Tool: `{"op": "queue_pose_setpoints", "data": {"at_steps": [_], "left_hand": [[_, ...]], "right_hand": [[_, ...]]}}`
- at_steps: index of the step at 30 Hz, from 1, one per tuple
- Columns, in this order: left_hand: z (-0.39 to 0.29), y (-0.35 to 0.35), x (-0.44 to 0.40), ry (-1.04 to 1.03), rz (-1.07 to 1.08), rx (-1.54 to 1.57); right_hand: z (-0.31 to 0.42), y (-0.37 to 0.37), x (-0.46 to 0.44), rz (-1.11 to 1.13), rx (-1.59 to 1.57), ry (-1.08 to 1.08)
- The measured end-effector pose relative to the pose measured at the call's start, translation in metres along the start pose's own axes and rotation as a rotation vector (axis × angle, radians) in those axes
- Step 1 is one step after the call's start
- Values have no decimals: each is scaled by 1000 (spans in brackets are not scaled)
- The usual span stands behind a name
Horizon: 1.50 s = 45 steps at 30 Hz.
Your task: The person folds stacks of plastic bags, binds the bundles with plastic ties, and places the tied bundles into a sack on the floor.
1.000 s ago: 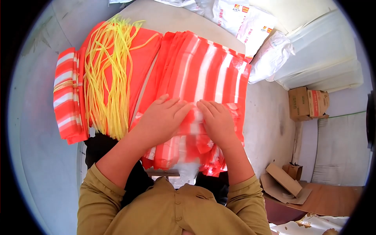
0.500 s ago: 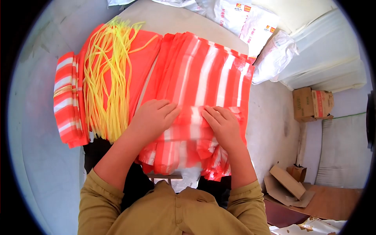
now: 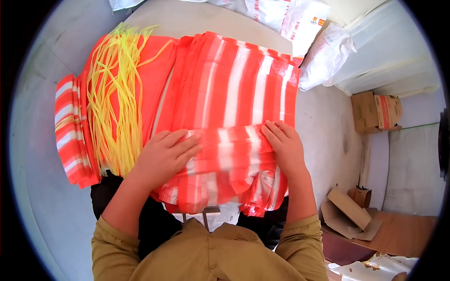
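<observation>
A stack of red-and-white striped plastic sheets (image 3: 239,89) lies in front of me. Its near part is folded over into a flat band (image 3: 229,145), and crumpled striped plastic hangs below the table edge. My left hand (image 3: 166,152) rests on the band's left end, fingers stretched out. On the band's right end lies my right hand (image 3: 286,143), fingers extended and fairly flat. Both thumbs are mostly hidden. To the left, a bundle of thin yellow strips (image 3: 117,103) lies over red plastic, beside a folded striped bundle (image 3: 72,131).
White printed sacks (image 3: 300,28) and a bulging white bag (image 3: 328,56) stand beyond the table (image 3: 187,21). At the right are a cardboard box (image 3: 375,112) and flattened cardboard (image 3: 349,215) on a brown surface. Dark legs of a seated person are below the table edge.
My hands have moved apart along the fold, the left one leftward and the right one rightward. The folded band now lies flatter and wider. The view has shifted slightly.
</observation>
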<state>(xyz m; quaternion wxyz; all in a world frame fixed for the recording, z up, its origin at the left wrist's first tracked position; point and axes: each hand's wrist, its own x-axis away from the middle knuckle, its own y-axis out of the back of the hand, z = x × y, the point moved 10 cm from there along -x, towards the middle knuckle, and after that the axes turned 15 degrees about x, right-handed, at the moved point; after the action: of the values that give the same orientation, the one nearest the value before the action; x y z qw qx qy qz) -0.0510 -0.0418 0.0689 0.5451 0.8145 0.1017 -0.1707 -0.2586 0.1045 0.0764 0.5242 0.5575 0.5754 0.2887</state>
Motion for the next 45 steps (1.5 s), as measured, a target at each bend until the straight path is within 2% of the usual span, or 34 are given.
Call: {"op": "queue_pose_setpoints", "data": {"at_steps": [2,5,8,11,14,15,18,21,27,33,36,42,45], "left_hand": [[0,1,2,13,-2,24],[0,1,7,11,0,50],[-2,5,11,10,10,56],[-7,10,16,21,16,64],[-9,13,17,22,-5,102],[-9,13,19,24,-15,118],[-6,12,24,47,-72,177],[-8,24,24,47,-123,278],[-7,25,24,-25,-188,319],[-3,14,22,-22,-158,259],[-2,14,22,-34,-175,270],[4,10,21,13,-134,305],[14,13,23,111,-150,392]], "right_hand": [[-2,3,3,-16,40,3],[-15,-3,16,95,65,-111],[-25,3,40,144,237,-211],[-16,24,45,132,141,-322],[24,32,36,46,-111,-258],[42,38,20,131,-67,-241],[60,37,3,83,-121,-204],[45,23,5,77,-177,-297],[29,4,7,203,-107,-393],[24,-16,13,216,49,-257],[21,-21,15,143,76,-241],[30,-14,13,136,83,-220],[40,-2,14,264,44,-271]]}}
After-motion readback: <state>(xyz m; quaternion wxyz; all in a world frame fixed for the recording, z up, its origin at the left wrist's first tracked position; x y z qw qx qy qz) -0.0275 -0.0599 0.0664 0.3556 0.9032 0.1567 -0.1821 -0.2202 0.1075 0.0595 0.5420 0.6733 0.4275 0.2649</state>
